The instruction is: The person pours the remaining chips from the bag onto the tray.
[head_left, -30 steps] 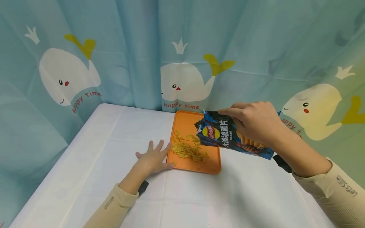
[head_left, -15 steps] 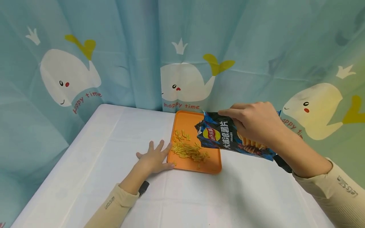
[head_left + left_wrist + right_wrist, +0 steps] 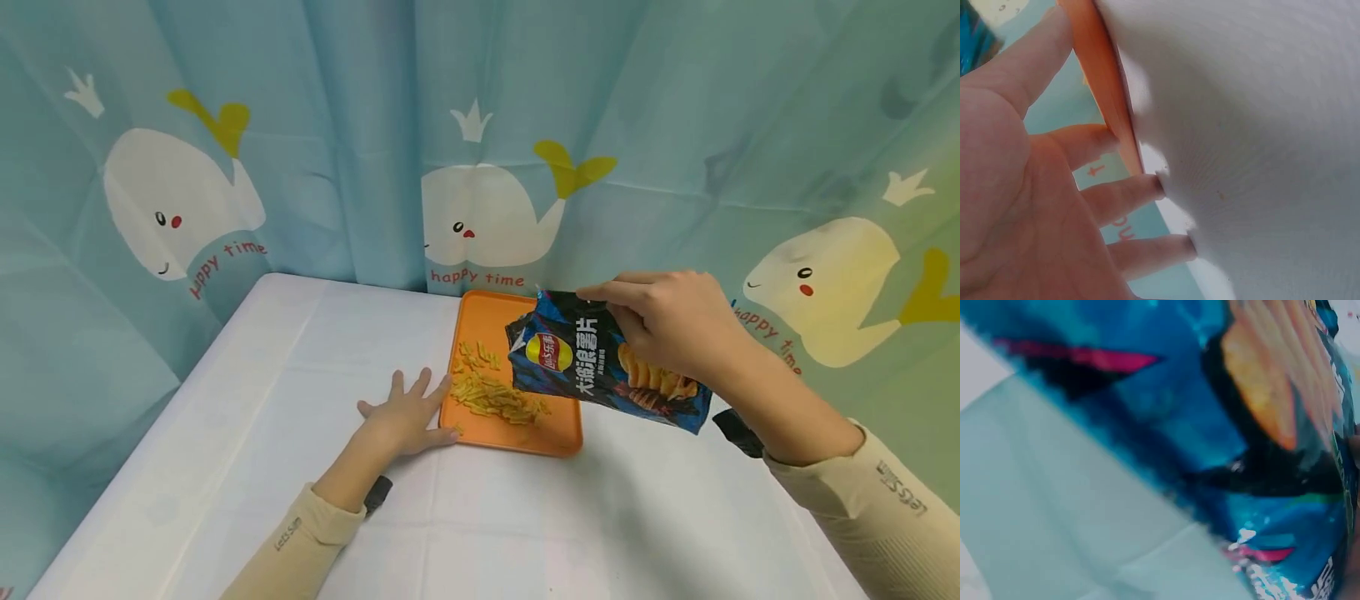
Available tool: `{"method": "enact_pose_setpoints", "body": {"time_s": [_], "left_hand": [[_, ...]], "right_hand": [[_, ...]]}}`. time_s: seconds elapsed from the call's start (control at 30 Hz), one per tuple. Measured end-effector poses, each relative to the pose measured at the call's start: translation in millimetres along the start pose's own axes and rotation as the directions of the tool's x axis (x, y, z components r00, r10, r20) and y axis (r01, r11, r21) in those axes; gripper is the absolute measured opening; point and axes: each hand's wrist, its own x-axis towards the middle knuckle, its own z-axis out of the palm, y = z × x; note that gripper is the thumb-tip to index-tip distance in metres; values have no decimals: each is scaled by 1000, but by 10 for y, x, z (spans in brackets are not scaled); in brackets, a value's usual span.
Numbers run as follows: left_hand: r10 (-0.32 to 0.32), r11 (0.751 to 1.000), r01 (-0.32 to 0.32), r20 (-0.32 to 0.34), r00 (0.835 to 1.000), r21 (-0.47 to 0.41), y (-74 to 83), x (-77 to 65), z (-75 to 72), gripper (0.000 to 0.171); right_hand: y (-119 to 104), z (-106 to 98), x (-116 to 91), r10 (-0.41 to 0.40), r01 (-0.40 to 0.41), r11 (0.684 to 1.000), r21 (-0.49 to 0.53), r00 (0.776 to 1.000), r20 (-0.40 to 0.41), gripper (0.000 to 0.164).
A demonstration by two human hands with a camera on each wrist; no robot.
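Observation:
My right hand [image 3: 671, 321] grips a dark blue chip bag [image 3: 600, 367] by its upper edge. The bag is tilted, its torn end pointing left over an orange tray [image 3: 551, 433]. Yellow potato chips [image 3: 495, 398], many of them broken, lie heaped on the left and middle of that tray. With fingers spread, my left hand [image 3: 401, 417] rests at the tray's left edge, thumb and index finger touching it. In the left wrist view the fingertips [image 3: 1100, 137] meet the tray's orange side wall [image 3: 1104, 81]. The bag's printed surface [image 3: 1147, 412] fills much of the right wrist view.
A white cloth [image 3: 247, 417] covers the table under the tray. Behind it hangs a light blue curtain [image 3: 375, 167] printed with white whales. Dark camera mounts [image 3: 738, 433] sit at both wrists.
The bag has turned slightly in my right hand, its lower right corner swinging down and left. Some chips near the bag's mouth have dropped onto the pile. My left hand stays in place.

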Motion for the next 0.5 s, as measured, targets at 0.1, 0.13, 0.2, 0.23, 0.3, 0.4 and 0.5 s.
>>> {"method": "enact_pose_setpoints", "body": {"time_s": [0.1,0.13,0.2,0.23,0.3,0.4,0.5], "left_hand": [[-8,1000,8,3,1000,2,-8,-11,-6,91],[-7,1000,7,3,1000,2,-11,-12,-5,91],[-5,1000,5,8,1000,4,-11,-16,-12,91],[-5,1000,5,12,1000,5,-11,-17,-13,92],[-3,1000,3,17,1000,8,-10,-17,-18,91],[-7,1000,7,20,1000,15,-6,-17,-25,91],[-8,1000,8,17,1000,15,1,-23,-28,92]], "right_hand": [[57,48,-82,86,-83,995,53,995,-54,35],[73,67,-118,111,-106,992,70,991,-70,35],[107,125,-201,166,-153,982,114,979,-114,36],[123,163,-247,200,-180,973,145,970,-139,36],[155,252,-346,270,-225,947,229,943,-194,37],[174,414,-499,405,-289,874,391,878,-257,35],[167,581,-640,543,-329,761,560,795,-270,31]]}}
